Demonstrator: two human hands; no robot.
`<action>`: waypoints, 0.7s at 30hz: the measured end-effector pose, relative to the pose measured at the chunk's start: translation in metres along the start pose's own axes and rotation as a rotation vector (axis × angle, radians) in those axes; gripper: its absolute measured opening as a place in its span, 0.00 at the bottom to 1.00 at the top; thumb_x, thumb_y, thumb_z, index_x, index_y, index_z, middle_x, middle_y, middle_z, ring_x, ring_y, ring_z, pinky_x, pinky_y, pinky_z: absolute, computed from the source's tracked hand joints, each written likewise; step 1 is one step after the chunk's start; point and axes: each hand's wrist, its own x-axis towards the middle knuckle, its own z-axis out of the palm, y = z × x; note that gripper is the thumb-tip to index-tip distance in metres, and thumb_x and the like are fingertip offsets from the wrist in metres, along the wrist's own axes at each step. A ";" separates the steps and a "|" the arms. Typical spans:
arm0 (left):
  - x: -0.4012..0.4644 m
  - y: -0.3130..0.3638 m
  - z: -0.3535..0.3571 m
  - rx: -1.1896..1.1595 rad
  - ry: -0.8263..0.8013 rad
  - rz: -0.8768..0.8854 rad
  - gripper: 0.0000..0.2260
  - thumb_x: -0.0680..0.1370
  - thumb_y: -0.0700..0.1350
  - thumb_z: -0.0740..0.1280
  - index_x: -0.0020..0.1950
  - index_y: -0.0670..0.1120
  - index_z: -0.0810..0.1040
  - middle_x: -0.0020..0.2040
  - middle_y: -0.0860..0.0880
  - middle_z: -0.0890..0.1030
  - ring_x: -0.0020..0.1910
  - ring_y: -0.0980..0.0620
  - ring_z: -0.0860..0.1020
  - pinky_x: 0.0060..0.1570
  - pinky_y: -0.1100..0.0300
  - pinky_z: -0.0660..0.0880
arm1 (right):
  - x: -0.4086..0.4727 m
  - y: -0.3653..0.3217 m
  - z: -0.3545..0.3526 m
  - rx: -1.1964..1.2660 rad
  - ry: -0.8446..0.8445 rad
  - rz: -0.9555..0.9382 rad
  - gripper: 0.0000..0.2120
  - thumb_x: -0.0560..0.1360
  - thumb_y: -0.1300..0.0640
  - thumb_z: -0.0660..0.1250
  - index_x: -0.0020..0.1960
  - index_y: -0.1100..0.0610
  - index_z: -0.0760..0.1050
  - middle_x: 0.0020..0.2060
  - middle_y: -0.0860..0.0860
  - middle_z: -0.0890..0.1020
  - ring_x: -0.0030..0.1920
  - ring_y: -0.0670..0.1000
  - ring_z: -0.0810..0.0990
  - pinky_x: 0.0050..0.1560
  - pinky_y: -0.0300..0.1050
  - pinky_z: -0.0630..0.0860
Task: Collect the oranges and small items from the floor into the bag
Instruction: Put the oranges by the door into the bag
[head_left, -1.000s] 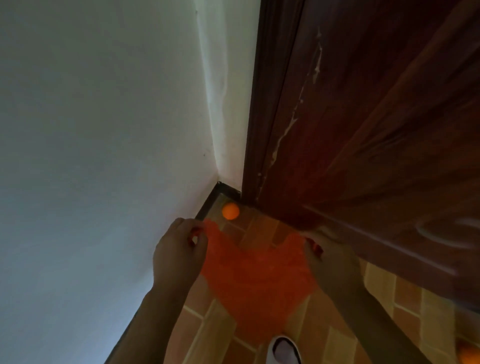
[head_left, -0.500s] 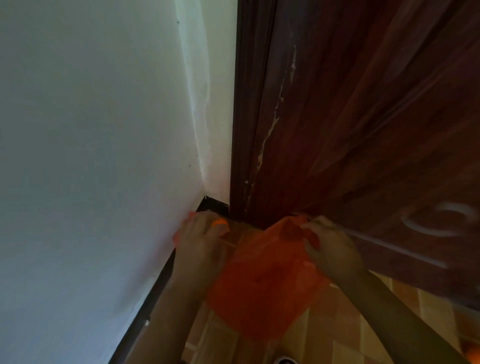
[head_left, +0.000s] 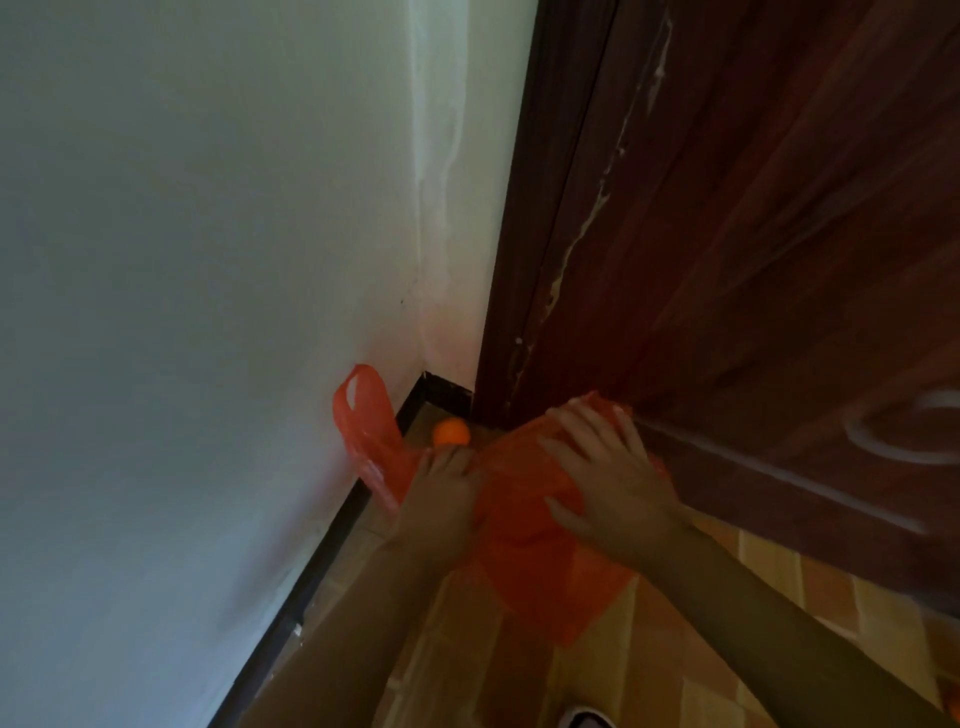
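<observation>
While the orange (head_left: 451, 432) sits in the floor corner at frame centre, the left hand (head_left: 445, 499) reaches toward it, grip hidden. Right hand (head_left: 608, 467) lies flat-fingered on the orange plastic bag (head_left: 524, 519). Risk: unheld bag mouth collapses, fruit rolls away.

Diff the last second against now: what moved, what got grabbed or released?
The left hand went from holding the orange bag up by its handle to reaching low toward the orange; that handle now sticks up free by the wall. The right hand went from pinching its handle to lying on the bag near the door. The orange stayed on the floor in the corner.
</observation>
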 end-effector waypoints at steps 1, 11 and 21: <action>0.001 -0.004 0.001 -0.004 -0.006 0.008 0.27 0.78 0.49 0.71 0.77 0.51 0.70 0.77 0.49 0.66 0.79 0.46 0.59 0.79 0.41 0.54 | 0.002 -0.003 0.003 0.001 -0.009 -0.007 0.32 0.73 0.37 0.66 0.74 0.47 0.72 0.80 0.51 0.63 0.82 0.55 0.56 0.78 0.68 0.54; -0.021 -0.003 0.009 -0.152 -0.111 0.091 0.35 0.73 0.69 0.69 0.77 0.59 0.67 0.76 0.57 0.66 0.76 0.54 0.61 0.79 0.44 0.57 | 0.024 0.003 0.010 -0.024 -0.038 -0.053 0.35 0.76 0.38 0.66 0.79 0.49 0.65 0.82 0.52 0.59 0.82 0.56 0.53 0.80 0.65 0.50; -0.038 -0.016 0.009 -0.036 -0.251 0.101 0.38 0.69 0.68 0.73 0.76 0.57 0.68 0.75 0.56 0.67 0.75 0.53 0.64 0.77 0.52 0.56 | 0.110 -0.017 0.060 -0.055 -0.279 -0.261 0.46 0.74 0.36 0.71 0.83 0.49 0.53 0.83 0.54 0.52 0.83 0.58 0.49 0.81 0.66 0.44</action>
